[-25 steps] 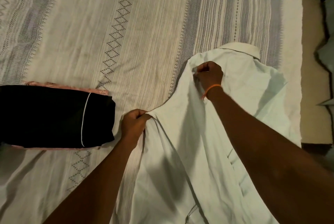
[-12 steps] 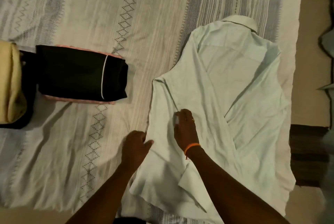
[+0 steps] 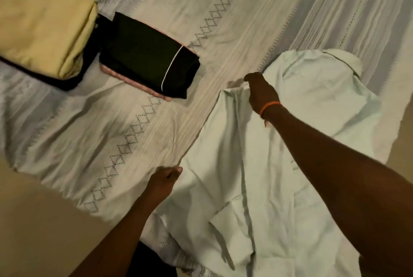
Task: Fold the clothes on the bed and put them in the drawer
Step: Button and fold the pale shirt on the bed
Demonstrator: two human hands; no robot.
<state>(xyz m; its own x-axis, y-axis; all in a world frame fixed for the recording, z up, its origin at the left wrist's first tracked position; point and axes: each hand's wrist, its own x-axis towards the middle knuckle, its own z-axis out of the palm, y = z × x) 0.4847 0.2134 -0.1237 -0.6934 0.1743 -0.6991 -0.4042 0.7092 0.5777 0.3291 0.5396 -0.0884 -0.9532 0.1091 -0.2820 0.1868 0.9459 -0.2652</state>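
While the pale shirt (image 3: 268, 165) lies spread on the bed (image 3: 245, 15) at my right, I hold it at two points along its left edge. My right hand (image 3: 260, 91) pinches the upper fold corner; my left hand (image 3: 163, 181) grips the lower edge. The hands sit well apart. Bare bedspread lies between the shirt and the folded black garment (image 3: 145, 57), which sits beside a yellow folded stack (image 3: 42, 19).

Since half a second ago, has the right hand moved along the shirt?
Yes. The right hand has moved up the pale shirt, away from the hem and towards the collar, and now grips the folded edge there.
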